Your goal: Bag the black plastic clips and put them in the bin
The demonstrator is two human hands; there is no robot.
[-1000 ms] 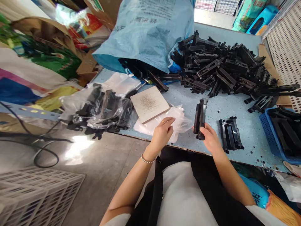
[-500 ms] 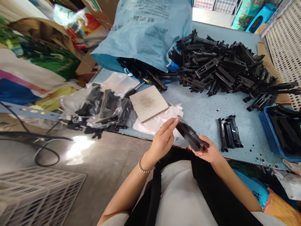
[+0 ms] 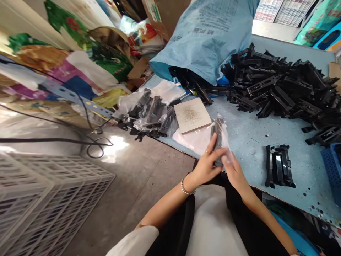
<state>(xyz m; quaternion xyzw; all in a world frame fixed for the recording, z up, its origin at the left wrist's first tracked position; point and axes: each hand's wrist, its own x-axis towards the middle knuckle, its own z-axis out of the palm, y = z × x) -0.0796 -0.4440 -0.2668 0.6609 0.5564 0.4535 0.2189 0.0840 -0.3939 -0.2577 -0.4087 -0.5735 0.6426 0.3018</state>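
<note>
Between my hands, near the table's front edge, is a clear plastic bag with black plastic parts inside. The fingers of my left hand lie across these bagged parts from the left. My right hand grips the bag's lower right side, slightly blurred. Under the far end of the bag lies a stack of flat clear bags, partly covered by a pale square board with dark specks on its top. To the right, a small row of black plastic parts stands on the blue table.
A large heap of black parts covers the back right, beside a blue sack spilling more. Filled clear bags lie at the table's left edge. A blue basket stands far right; a white crate is at lower left.
The black parts, bare in my hands before, are now inside a clear bag. Both hands have come closer together over it. The camera view has swung left.
</note>
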